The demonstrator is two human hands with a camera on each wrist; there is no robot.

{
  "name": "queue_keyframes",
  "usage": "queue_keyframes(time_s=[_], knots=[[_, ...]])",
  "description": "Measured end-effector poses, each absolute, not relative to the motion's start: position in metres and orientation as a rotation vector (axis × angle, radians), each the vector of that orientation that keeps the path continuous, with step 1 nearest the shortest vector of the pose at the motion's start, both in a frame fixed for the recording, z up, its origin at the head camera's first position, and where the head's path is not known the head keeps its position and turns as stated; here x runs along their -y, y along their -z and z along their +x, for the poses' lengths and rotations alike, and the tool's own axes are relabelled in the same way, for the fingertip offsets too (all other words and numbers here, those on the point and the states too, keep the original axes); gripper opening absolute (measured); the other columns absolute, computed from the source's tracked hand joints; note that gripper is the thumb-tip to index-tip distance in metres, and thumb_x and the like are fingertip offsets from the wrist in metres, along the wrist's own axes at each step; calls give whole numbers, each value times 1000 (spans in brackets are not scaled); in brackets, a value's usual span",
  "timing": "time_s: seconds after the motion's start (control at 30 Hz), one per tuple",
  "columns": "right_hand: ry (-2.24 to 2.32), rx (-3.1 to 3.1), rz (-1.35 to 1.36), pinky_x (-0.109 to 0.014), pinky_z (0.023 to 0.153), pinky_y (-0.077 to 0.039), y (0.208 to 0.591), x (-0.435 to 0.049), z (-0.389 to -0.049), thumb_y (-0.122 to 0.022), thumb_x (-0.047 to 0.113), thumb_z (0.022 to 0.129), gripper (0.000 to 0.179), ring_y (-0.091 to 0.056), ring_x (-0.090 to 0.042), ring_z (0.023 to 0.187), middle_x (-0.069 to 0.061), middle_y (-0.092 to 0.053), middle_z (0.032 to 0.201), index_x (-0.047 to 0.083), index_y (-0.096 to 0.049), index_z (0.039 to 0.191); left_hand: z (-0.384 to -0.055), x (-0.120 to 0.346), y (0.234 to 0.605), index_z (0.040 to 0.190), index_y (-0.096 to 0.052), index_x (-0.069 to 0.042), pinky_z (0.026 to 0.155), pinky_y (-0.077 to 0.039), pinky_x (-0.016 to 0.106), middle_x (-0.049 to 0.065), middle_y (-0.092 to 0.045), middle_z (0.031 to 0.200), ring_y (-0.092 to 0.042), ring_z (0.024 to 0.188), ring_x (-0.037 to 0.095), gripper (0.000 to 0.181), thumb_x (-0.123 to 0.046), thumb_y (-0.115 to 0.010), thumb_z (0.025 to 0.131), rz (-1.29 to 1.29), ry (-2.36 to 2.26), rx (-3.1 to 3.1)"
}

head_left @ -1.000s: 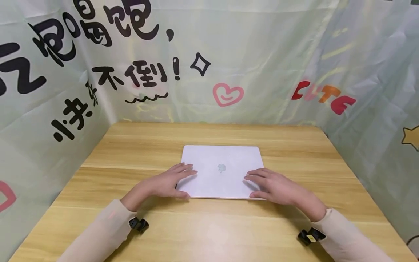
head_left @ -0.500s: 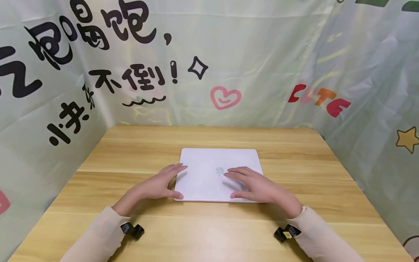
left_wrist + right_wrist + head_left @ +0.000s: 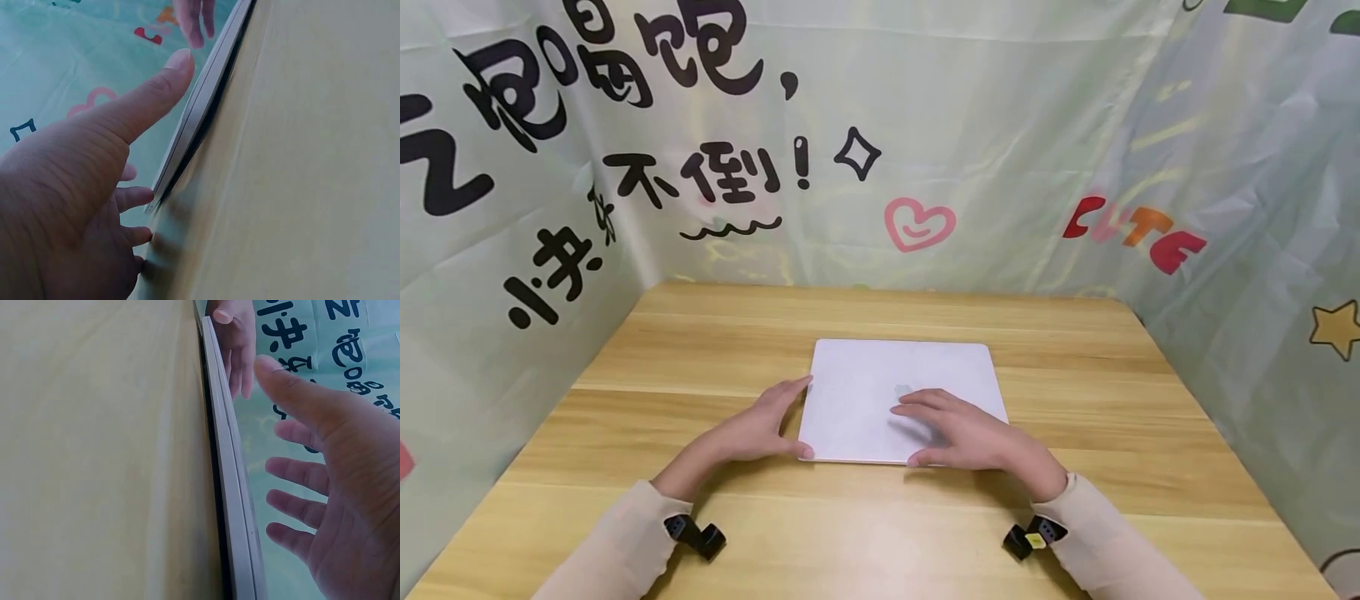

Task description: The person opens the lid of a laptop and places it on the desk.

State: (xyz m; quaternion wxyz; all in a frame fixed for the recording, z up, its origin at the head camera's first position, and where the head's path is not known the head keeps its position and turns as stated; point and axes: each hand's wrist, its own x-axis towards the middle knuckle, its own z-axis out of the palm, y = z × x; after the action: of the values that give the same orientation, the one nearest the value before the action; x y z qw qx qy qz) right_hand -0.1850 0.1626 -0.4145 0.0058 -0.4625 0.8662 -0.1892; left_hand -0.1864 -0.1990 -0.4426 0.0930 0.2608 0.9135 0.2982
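Note:
A closed silver laptop (image 3: 850, 392) lies flat on the wooden table, its apple logo (image 3: 903, 389) partly covered by the right fingers. At its left side is my left hand (image 3: 752, 427), thumb by the front left corner and fingertips along the left edge. The left wrist view has those fingers (image 3: 134, 199) right at the laptop's side, thumb extended above. My right hand (image 3: 966, 429) is spread over the right half of the lid and casts a shadow on it. In the right wrist view, the right fingers (image 3: 297, 506) are apart, above the laptop's edge (image 3: 228, 462), holding nothing.
The wooden table (image 3: 715, 342) runs back to a pale printed cloth (image 3: 1000, 100) hung on the far side and both flanks. A small black camera (image 3: 696, 535) sits at the left cuff, another black camera (image 3: 1033, 536) at the right cuff.
My right hand has moved left from the laptop's right edge to over the lid. My left hand has shifted slightly left, off the lid to its left edge. The laptop looks unmoved.

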Motion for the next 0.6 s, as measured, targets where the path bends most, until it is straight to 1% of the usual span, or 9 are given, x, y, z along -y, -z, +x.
queue_keyframes(time_s=[0.2,0.4,0.6], knots=[[526,-2722,-1494,-41,111,-33,416,-161,-186,-66,57,86,71,-38,-23,136,-5,-47,144,18,-50,143,-185,196,444,156,-18,-5,114,-16,59,21,-23,157,-12,145,41,124,-70,-75,68,738,-850,-2741],[477,-2693,-1544,-44,112,-31,420,-157,-183,-68,53,86,67,-37,-30,137,-6,-48,144,18,-53,141,-182,197,448,155,-17,0,113,-14,62,23,-19,158,-8,146,43,128,-72,-74,66,732,-786,-2738],[404,-2709,-1606,-44,111,-32,425,-154,-181,-66,54,88,63,-40,-29,135,-5,-49,143,19,-55,139,-181,197,448,156,-17,-2,114,-13,61,19,-18,160,-5,147,40,128,-71,-76,65,743,-788,-2727]])
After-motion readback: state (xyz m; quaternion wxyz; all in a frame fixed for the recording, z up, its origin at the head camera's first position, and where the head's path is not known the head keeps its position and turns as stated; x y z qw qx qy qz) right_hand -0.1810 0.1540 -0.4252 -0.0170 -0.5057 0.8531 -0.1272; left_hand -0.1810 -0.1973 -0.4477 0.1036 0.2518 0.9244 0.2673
